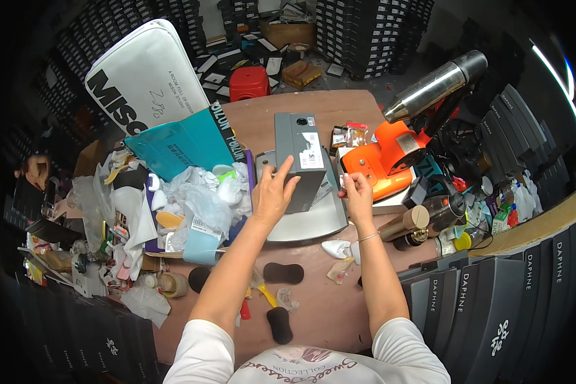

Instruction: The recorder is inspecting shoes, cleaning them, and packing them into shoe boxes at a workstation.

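Observation:
A grey shoe box (299,195) with white labels on one face stands upright on a pale grey surface (326,221) at the middle of the table. My left hand (274,192) steadies its near left edge, fingers spread around the corner. To the right of the box, apart from it, my right hand (358,194) is raised with thumb and fingers pinched together. A small whitish bit seems to show at those fingertips, too small to name. Just beyond that hand stands an orange stand (385,160) carrying a metal heat gun (438,86).
An open box of crumpled plastic and paper (201,198) lies left of my left arm. Black pads (284,272) and a yellow-handled brush (267,294) lie nearer me. Bottles (445,208) crowd the right side. Grey shoe boxes (486,301) line the near right; a red stool (249,83) stands beyond.

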The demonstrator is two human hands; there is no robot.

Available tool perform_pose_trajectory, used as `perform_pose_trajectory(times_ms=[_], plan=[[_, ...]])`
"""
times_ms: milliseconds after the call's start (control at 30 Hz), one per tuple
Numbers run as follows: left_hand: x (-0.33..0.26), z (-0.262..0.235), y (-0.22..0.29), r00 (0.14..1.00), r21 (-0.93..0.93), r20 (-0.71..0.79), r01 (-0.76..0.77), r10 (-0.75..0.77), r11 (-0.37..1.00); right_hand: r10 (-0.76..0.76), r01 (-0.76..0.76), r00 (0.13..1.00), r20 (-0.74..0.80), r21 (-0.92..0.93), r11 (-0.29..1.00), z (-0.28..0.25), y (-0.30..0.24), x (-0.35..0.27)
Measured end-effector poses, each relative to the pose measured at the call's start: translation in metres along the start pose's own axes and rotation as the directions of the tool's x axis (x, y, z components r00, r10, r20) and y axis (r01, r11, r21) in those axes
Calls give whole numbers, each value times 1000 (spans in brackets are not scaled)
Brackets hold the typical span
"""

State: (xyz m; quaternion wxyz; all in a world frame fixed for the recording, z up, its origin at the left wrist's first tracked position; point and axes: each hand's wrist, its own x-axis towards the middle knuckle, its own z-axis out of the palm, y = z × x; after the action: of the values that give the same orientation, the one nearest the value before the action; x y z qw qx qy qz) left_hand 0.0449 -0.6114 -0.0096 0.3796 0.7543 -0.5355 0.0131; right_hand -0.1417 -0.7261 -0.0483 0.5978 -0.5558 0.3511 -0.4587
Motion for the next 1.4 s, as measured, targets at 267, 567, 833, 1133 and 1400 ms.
perform_pose_trajectory(times_ms=[267, 567, 833, 1133, 1400], plan=[[2, 8, 15, 980, 68, -131, -140, 148, 988, 34, -30, 998, 49, -82, 996, -6, -1, -10], [12, 31, 33, 984, -48, -76, -163, 160, 985, -13, 12, 997, -72, -28, 1000, -15, 6, -3], [-9, 45, 17, 972, -244, -234, -66, 7, 968, 67, -81, 995, 78, 188, 979, 21, 18, 22], [-37, 97, 19, 875, -349, -306, 263, -375, 900, 83, -117, 974, 211, 154, 981, 43, 26, 10], [-14, 88, -16, 881, -241, -299, 303, -367, 922, 35, -62, 960, 279, 88, 994, 53, 36, -2]])
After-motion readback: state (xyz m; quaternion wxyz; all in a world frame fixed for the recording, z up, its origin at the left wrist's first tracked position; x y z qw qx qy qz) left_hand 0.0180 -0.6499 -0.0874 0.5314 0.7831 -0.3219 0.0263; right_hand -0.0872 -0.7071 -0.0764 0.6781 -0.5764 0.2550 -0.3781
